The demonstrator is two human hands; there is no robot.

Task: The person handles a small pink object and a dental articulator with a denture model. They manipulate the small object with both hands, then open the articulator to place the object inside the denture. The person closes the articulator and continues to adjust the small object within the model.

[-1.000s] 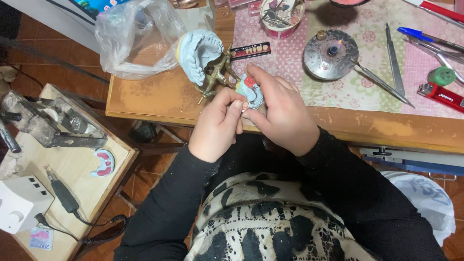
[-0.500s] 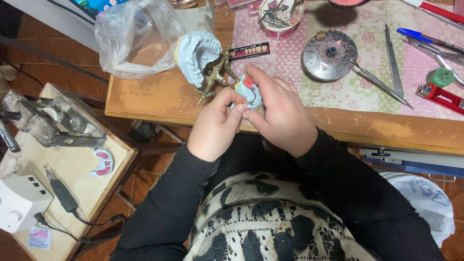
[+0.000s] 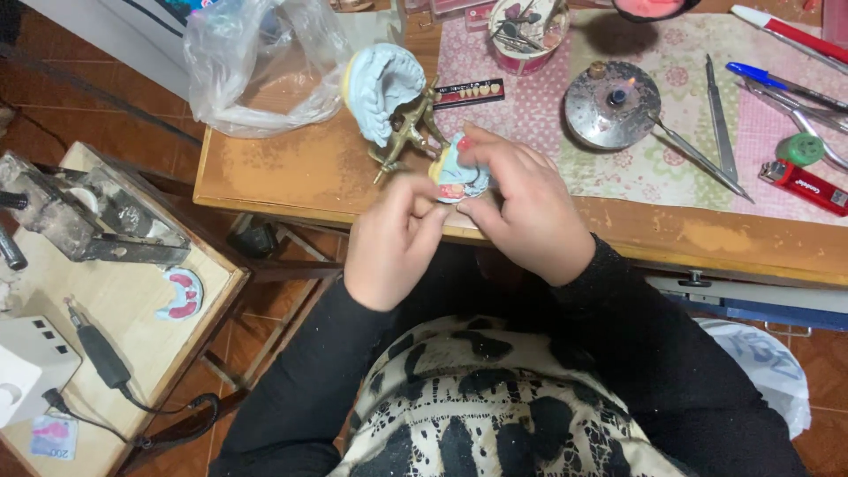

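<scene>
Since the earlier frames little has shifted: both hands sit at the same spot over the table's front edge, and the small cast has stayed between them, only turned slightly.

Head view: the right hand (image 3: 530, 216) closes its fingers round a small pale-blue dental cast (image 3: 459, 177) with pink wax and a row of teeth, held just above the wooden table (image 3: 291, 172). The left hand (image 3: 393, 243) has thumb and forefinger pinched together against the cast's near side; whether something tiny sits between them cannot be told. Just beyond stands a brass articulator (image 3: 406, 132) carrying a larger blue cast (image 3: 384, 88). A card of spare teeth (image 3: 468, 92) lies near it; a round metal burner (image 3: 612, 103) with a small flame sits to the right.

The risk, as I judge it: the cast hangs over the table edge, so a slip of the pinch could drop it or a loose tooth into the lap or onto the floor. The lit burner is near the right sleeve.
</scene>
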